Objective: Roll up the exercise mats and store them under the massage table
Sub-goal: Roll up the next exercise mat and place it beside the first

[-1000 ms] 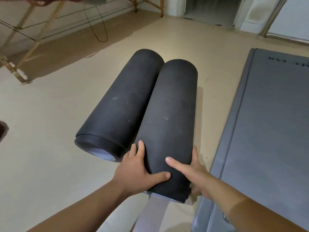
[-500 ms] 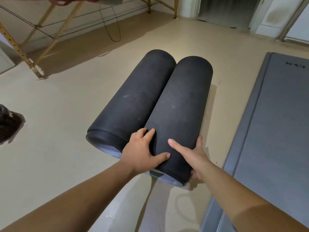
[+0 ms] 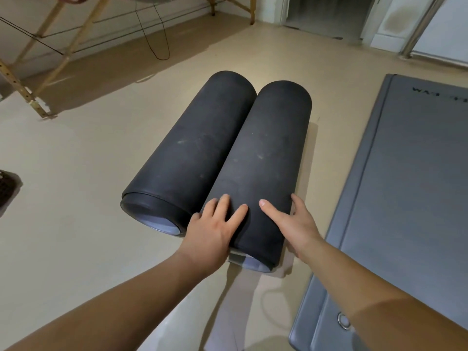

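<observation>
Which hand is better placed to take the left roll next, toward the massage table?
Probably the left hand: it rests on the right roll just beside the seam, next to the left roll. The right hand lies on the far flank of the right roll.

Two rolled black mats touching; grey mat flat beside.
</observation>
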Motion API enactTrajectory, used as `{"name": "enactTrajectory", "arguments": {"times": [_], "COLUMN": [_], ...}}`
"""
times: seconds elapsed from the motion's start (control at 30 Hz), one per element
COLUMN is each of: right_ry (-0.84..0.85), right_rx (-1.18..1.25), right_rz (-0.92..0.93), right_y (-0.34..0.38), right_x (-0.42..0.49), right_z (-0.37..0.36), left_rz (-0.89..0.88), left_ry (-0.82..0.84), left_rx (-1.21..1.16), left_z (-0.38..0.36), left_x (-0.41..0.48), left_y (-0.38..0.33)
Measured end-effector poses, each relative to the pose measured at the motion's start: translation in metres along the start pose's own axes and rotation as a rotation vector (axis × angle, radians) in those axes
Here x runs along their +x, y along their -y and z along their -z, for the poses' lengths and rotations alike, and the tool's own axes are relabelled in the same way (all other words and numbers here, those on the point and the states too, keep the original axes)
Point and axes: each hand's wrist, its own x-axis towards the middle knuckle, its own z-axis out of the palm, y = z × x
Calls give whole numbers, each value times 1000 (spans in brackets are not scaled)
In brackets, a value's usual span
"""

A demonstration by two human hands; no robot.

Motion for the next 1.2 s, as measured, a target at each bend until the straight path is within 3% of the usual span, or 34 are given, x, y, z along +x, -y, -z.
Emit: {"name": "enactTrajectory", "arguments": {"times": [0.1,0.2,0.37,0.5,0.63,0.7,0.8,0.87,0.93,1.07,1.2], "right_ry": [132,218,132,1,51,61,41,46,69,111,61], "right_rx": [87,99,81,6,-34,-79,-55,-15,-14,-40,-44], "right_rz": [-100,-171,-30,23,93,111,88,59,52,100,152], "right_y": [6,4,5,-1,0,-1,-5,-7,-9,0,9], "right_x": [-15,-20,-15,-11,-12,-12,-11,-11,-10,-10,-8], "right_z": [7,7,-6,-14,-19,-21,-19,-14,-8,-9,-16], "left_rz": [101,135,180,270,339,345,314,285,281,417,466], "left_ry": [-43,-143,-195,-104,-112,-125,-208,-161,-120,-217,-182], "left_rx": [-32,-257,-672,-955,-1193,-1137,-707,-393,-308,-670,-928], "left_z": [-8,-9,3,-5,-15,-16,-17,-13,-9,1,1], "left_x": [5,0,-10,-20,-24,-27,-30,-27,-23,-20,-19], "left_y": [-2,6,21,28,51,53,42,29,18,20,30]}}
